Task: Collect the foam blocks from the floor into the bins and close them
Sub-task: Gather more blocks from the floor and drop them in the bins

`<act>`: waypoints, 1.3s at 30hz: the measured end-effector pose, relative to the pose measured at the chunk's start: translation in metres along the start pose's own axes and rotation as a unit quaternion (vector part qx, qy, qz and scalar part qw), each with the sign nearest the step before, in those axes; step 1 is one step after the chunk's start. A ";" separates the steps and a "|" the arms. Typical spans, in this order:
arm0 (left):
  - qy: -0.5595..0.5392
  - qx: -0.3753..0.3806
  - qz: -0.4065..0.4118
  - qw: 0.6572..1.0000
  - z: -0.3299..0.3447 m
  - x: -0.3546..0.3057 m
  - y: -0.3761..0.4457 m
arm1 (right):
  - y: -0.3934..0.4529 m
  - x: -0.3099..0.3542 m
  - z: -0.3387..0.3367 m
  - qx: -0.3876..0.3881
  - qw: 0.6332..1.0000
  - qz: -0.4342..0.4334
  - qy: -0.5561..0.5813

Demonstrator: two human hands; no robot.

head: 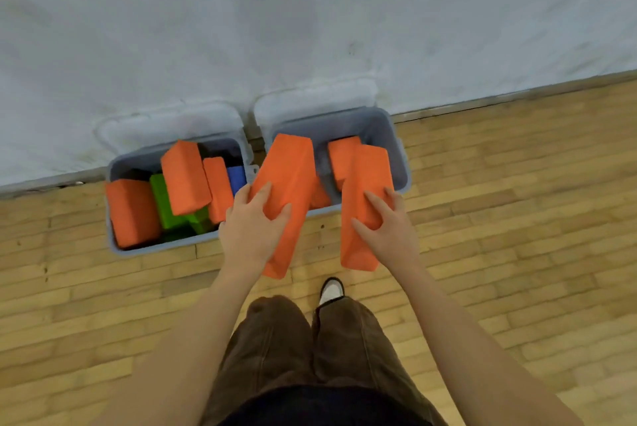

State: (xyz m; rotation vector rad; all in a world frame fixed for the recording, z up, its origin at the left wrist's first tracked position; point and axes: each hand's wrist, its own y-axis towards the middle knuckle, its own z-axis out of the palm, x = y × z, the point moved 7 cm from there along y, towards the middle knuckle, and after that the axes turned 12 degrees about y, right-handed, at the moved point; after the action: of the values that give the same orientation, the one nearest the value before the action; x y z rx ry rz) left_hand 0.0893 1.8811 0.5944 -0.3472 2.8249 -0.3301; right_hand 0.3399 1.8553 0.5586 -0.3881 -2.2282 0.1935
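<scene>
Head view: two long orange foam blocks are held over the right bin, one in each hand.

A pale wall (310, 12) fills the upper half, and a wooden floor (517, 218) the lower. Two grey bins are set side by side against the wall, each with its clear lid tipped back. The left bin (113, 239) is packed with orange, green and blue blocks. The right bin (401, 156) is seen to hold a shorter orange block (341, 156). The left long block (293, 184) is tilted, its far end over the right bin's left edge, and is clamped by the curled fingers of the left hand (253, 229). The right long block (365, 191) is gripped the same way by the right hand (386, 229), its far end over the bin. Brown trousers (275, 349) and a shoe (331, 291) are seen below.
</scene>
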 end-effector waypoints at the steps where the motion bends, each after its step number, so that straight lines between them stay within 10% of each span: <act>1: -0.005 0.002 -0.014 1.000 0.001 0.001 0.010 | 0.018 0.007 0.001 0.009 1.000 -0.007 -0.001; 21: -0.023 0.129 -0.004 0.991 0.080 -0.065 0.253 | 0.261 0.020 0.051 0.046 0.996 0.069 0.037; 31: -0.013 0.239 0.130 0.962 0.064 -0.110 0.216 | 0.159 -0.029 -0.006 -0.039 0.963 0.229 0.133; 39: 0.167 0.354 0.330 0.859 0.108 -0.164 0.127 | -0.039 -0.110 -0.017 -0.174 0.854 0.427 0.241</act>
State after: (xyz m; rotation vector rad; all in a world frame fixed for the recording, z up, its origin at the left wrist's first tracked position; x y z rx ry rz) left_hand 0.2486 2.0246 0.5002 0.8805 2.6452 -1.2862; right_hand 0.4103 1.7813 0.4995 -1.4521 -1.4542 0.1310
